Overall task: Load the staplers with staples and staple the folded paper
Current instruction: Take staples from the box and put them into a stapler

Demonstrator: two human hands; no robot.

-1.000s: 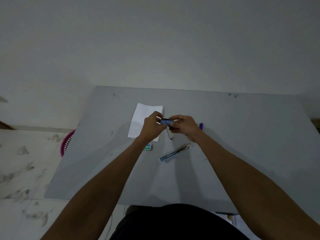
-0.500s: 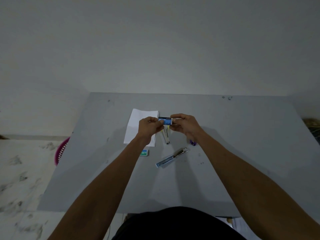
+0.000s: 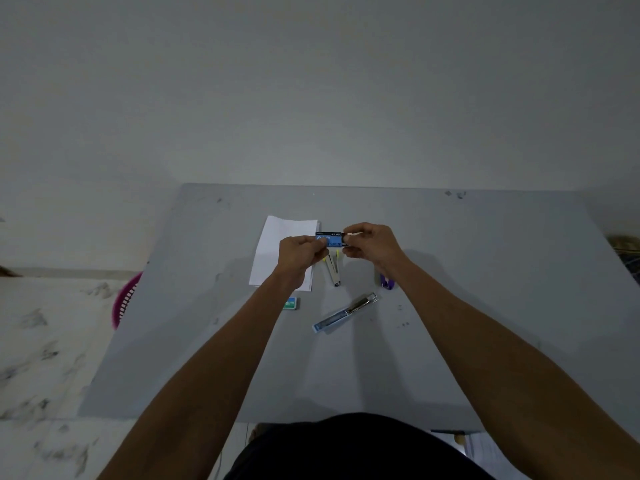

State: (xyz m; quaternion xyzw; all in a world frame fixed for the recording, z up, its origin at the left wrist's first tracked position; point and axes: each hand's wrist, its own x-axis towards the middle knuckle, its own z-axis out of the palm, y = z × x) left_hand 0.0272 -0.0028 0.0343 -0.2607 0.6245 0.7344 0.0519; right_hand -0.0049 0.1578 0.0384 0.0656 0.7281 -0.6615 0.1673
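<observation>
A small blue staple box [image 3: 331,240] is held above the grey table [image 3: 485,271] between both hands. My left hand [image 3: 300,253] pinches its left end and my right hand [image 3: 370,244] pinches its right end. Under the box lies a yellow stapler [image 3: 334,271], opened out. A blue stapler [image 3: 346,312], also opened flat, lies nearer to me. A purple stapler [image 3: 387,281] peeks out beside my right wrist. The folded white paper [image 3: 277,251] lies to the left, partly covered by my left hand.
A small green staple box [image 3: 290,303] sits by my left forearm. A pink basket [image 3: 124,301] stands on the floor off the table's left edge. The wall runs just behind the table's far edge.
The view shifted a little as my head moved. Both hands stay at the blue staple box in much the same place above the yellow stapler.
</observation>
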